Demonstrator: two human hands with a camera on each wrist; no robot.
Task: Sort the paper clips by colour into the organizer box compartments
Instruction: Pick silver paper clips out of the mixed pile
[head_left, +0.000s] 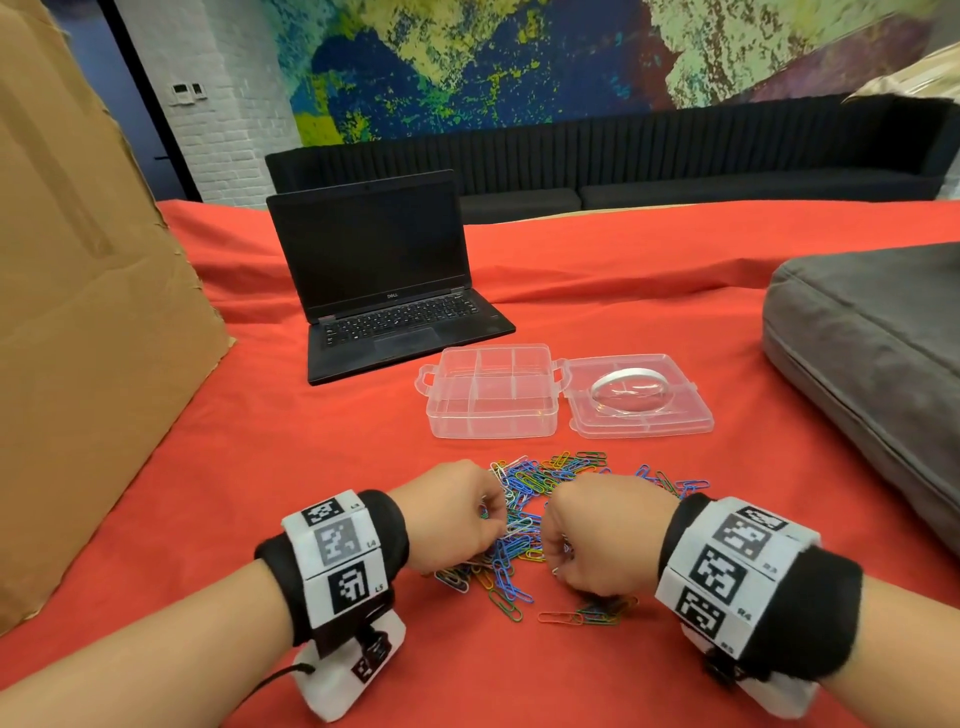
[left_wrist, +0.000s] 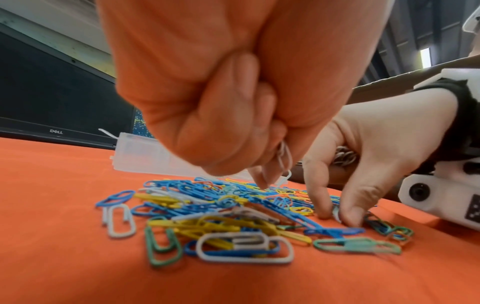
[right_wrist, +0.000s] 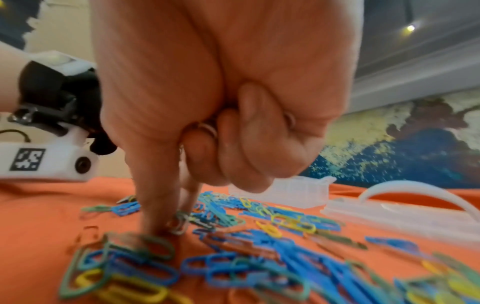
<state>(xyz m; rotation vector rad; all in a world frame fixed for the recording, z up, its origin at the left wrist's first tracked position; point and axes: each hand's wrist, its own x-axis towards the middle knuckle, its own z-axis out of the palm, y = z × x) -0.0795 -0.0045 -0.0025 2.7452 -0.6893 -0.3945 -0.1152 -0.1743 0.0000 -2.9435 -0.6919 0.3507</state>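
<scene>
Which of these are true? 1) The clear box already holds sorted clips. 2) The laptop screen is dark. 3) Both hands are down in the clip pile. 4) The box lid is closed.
1) False: the organizer box compartments look empty; the paper clips lie on the red cloth.
2) True: the laptop shows a dark screen.
3) True: the left hand and right hand both pick at the pile, each holding pale clips.
4) False: the lid lies open beside the box.

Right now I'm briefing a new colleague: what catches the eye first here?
The bright heap of clips on the red cloth, with the left hand and right hand picking in it, each gripping white clips. Behind it stands the open clear box, compartments empty, beside a laptop.
</scene>
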